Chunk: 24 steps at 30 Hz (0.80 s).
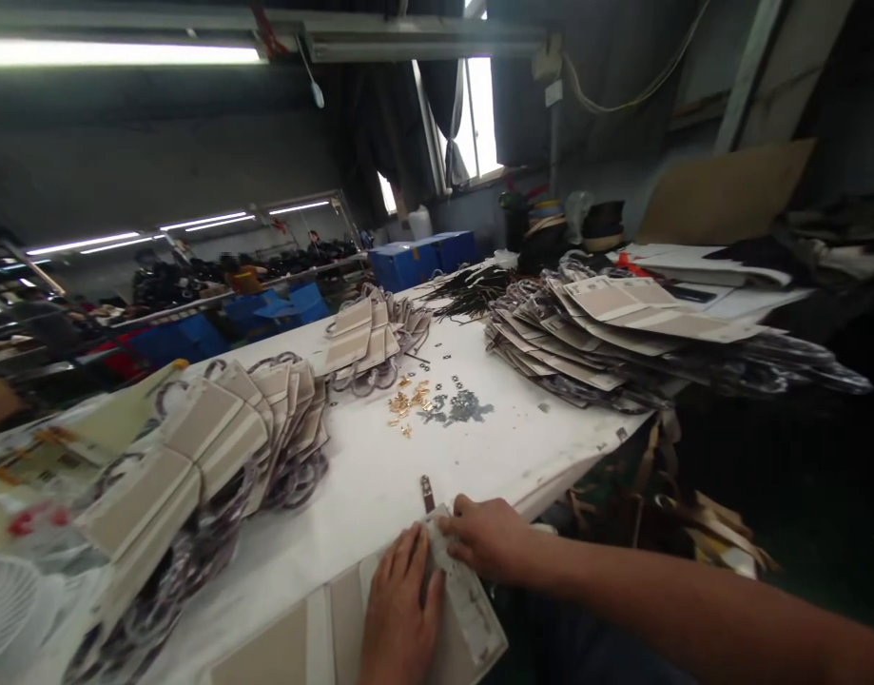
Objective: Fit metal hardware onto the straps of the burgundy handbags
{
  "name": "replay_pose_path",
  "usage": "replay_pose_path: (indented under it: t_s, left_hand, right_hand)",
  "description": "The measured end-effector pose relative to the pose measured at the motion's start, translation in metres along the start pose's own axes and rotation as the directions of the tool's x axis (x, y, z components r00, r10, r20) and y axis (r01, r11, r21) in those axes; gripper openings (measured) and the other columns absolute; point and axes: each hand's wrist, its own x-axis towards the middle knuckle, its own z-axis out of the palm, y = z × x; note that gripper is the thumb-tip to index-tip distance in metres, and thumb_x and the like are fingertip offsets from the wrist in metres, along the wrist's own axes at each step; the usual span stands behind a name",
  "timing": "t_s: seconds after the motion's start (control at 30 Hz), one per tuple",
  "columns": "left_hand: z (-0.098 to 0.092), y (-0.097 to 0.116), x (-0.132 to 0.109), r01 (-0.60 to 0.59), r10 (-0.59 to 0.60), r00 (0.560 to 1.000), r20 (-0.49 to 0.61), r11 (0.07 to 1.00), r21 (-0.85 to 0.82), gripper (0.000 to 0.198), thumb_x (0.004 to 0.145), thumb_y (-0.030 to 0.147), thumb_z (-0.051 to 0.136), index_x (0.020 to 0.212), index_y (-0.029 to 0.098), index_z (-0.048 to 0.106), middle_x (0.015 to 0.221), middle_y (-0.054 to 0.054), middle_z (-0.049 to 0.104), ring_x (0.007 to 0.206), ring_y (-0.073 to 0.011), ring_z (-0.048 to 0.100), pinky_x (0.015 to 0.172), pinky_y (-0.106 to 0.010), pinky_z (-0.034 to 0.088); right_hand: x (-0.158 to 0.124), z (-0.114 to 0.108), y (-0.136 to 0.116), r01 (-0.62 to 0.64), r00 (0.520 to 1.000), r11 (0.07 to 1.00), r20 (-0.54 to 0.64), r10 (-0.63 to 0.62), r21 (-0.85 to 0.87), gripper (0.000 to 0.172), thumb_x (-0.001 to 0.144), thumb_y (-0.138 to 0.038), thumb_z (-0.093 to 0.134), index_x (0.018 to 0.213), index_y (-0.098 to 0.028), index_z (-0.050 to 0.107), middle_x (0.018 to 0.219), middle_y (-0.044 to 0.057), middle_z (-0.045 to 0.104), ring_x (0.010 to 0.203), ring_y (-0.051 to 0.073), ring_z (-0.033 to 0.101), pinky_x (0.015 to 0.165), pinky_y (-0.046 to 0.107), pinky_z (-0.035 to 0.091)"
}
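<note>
A beige panel [322, 623] lies at the near edge of the table. My left hand [400, 609] rests flat on it, fingers stretched out. At its far right corner, my right hand [490, 538] has its fingers curled closed on the panel's edge, beside a pale strip. Just beyond the fingertips, a short dark tab with a metal fitting [427, 493] sticks out from the panel's far edge. Farther up the table are loose gold-coloured metal pieces [408, 400] and a heap of small grey metal pieces [465, 407].
Stacked beige panels with dark cords lie at left [215, 428], behind [365, 333] and at right [614, 319]. Black cords [475, 285] are bunched farther back. A white basket [9, 609] stands at near left. Scraps [708, 533] lie below the table's right edge.
</note>
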Motion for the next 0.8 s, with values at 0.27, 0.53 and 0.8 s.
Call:
replay_pose_path:
  t_s: [0.27,0.53,0.8]
  left_hand:
    - [0.007,-0.004,-0.002,-0.012,0.014,0.998,-0.056,0.999,0.038,0.058,0.098,0.031,0.055,0.155,0.024,0.049,0.153,-0.007,0.059,0.138,-0.0282,0.057,0.112,-0.049,0.053]
    - [0.016,-0.012,-0.003,-0.080,0.084,0.987,-0.134,0.996,0.038,0.074,0.095,0.032,0.057,0.164,0.027,0.031,0.153,-0.006,0.060,0.136,-0.0291,0.059,0.107,-0.047,0.055]
    - [0.014,-0.009,0.000,-0.078,0.086,0.985,-0.152,0.995,0.057,0.077,0.096,0.031,0.055,0.166,0.025,0.025,0.152,-0.006,0.060,0.135,-0.0291,0.058,0.105,-0.047,0.054]
  right_hand:
    - [0.062,-0.054,0.091,-0.342,0.927,0.927,-0.103,0.360,0.156,0.035,0.092,-0.047,0.067,0.119,-0.030,0.079,0.112,0.002,0.079,0.103,0.022,0.070,0.084,0.029,0.048]
    - [0.126,-0.060,0.154,-0.544,0.825,0.834,-0.123,0.552,0.094,0.043,0.094,-0.044,0.066,0.131,-0.023,0.074,0.131,0.011,0.073,0.116,0.026,0.066,0.088,0.029,0.047]
    - [0.147,-0.048,0.155,-0.531,0.838,0.844,-0.102,0.536,0.070,0.033,0.087,-0.043,0.072,0.114,-0.026,0.081,0.121,0.007,0.076,0.104,0.024,0.067,0.078,0.027,0.045]
